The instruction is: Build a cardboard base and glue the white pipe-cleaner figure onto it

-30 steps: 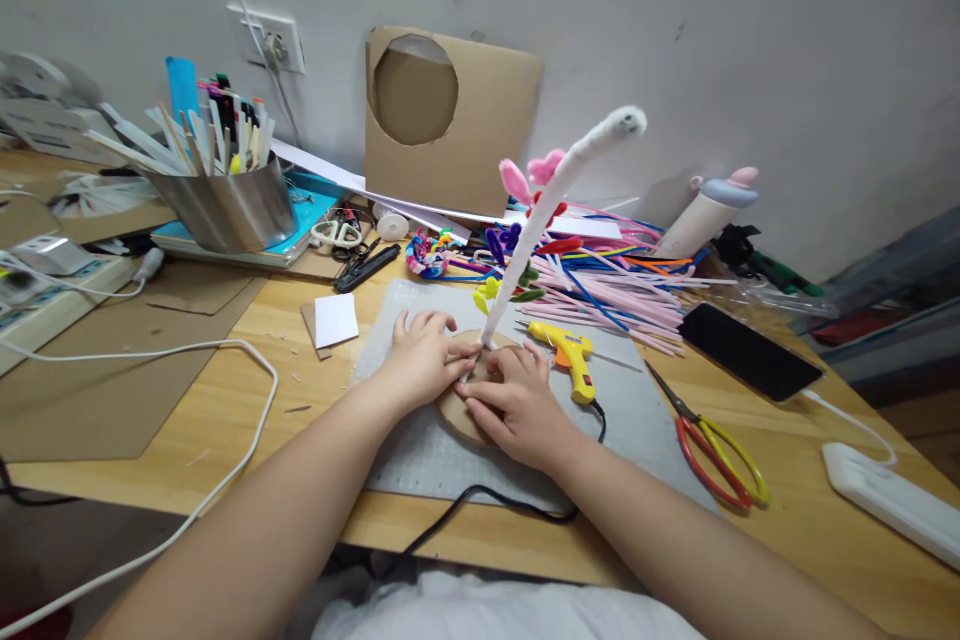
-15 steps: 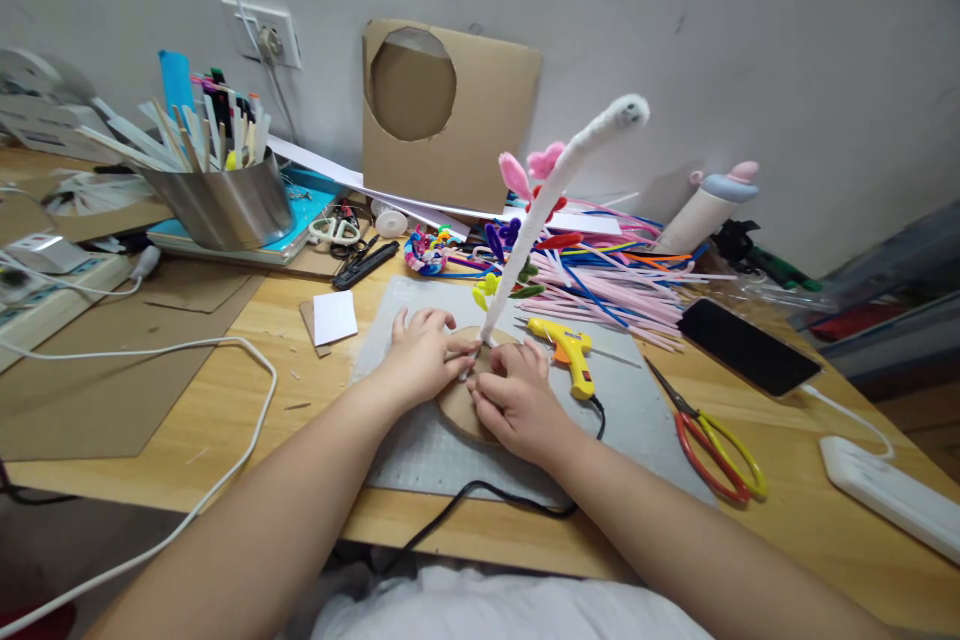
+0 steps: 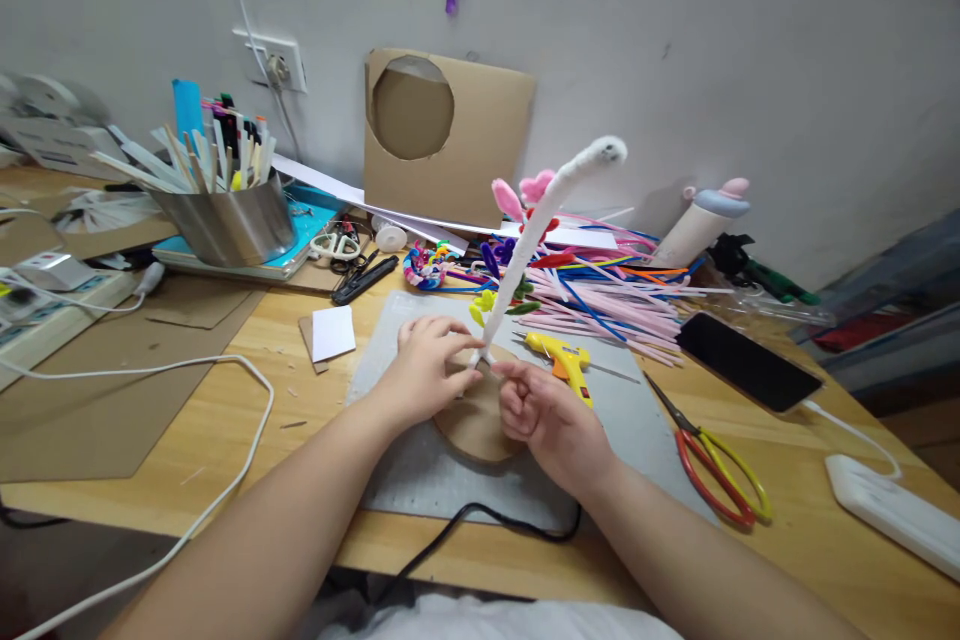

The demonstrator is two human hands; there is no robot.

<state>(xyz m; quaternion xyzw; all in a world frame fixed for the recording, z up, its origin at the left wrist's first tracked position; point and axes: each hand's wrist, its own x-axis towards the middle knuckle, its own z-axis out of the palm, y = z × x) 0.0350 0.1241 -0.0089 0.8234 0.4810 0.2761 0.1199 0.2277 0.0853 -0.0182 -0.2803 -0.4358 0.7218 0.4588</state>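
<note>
On the grey mat (image 3: 405, 485) in the middle of the wooden table (image 3: 309, 395), had the fuzzy white stem (image 3: 525, 245) over the round cardboard base (image 3: 478, 428), tilted to the right and bent farther over at the tip. Held the left hand (image 3: 429, 367) at the stem's forked foot, with thumb and forefinger parted on either side; could not tell whether pinching it. Held the right hand (image 3: 556, 425) opposite, with forefinger stretched to the foot and remaining fingers curled toward the palm; could not tell whether gripping anything. Saw pink, red, purple and yellow-green petals (image 3: 537, 186) just beside and behind the stem; could not tell whether attached. Had the yellow glue gun (image 3: 560, 354) just beyond the right hand, partly hidden. Saw pipe cleaners (image 3: 600, 302) heaped behind the mat, and scissors (image 3: 726, 482) near its right edge.
</note>
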